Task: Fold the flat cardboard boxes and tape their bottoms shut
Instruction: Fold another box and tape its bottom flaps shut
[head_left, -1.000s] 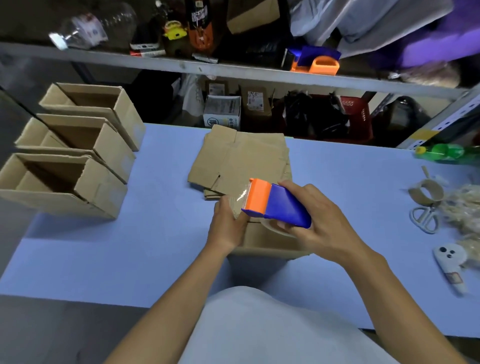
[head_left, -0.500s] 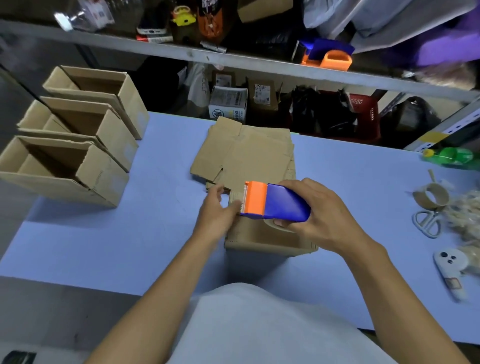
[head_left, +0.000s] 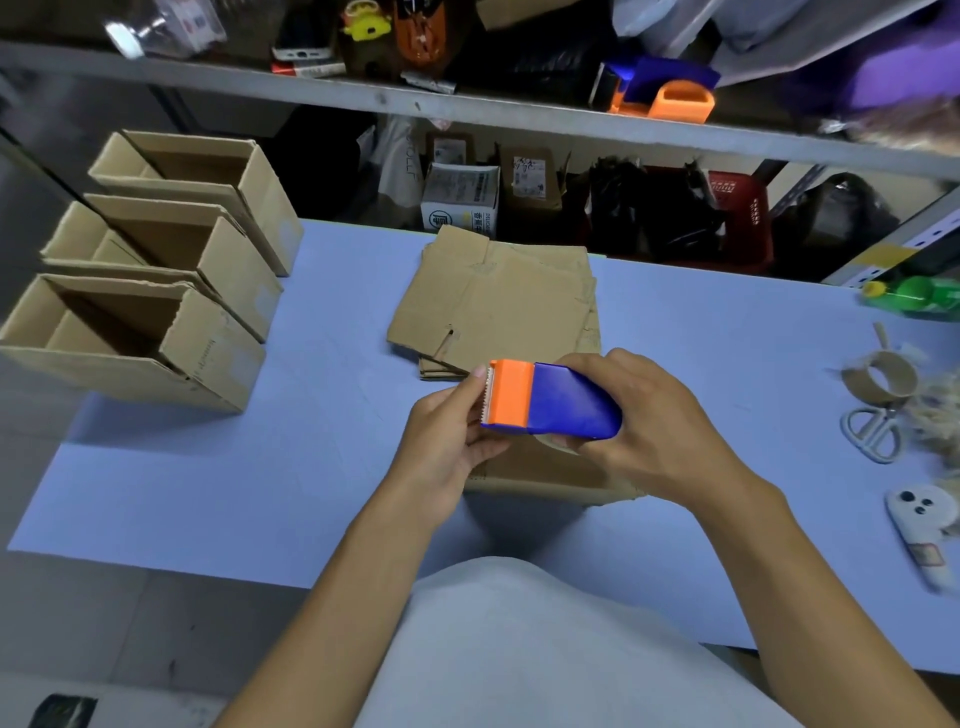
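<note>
Blue-and-orange tape dispenser (head_left: 545, 397) gripped in right hand (head_left: 644, 431), held just above folded cardboard box (head_left: 540, 475) at near table (head_left: 260, 467) edge; left hand (head_left: 447, 441) fingertips pinching at orange cutter end. Stack of flat boxes (head_left: 493, 306) just behind. Three assembled boxes (head_left: 156, 265) in row at left. Scissors (head_left: 872, 431) and empty tape core (head_left: 878, 379) at right

1. A blue table (head_left: 218, 467) fills the middle of the view.
2. Behind the table, a grey metal shelf (head_left: 519, 111) carries dim clutter.
3. Below the table's near edge lies grey floor (head_left: 130, 634).
</note>
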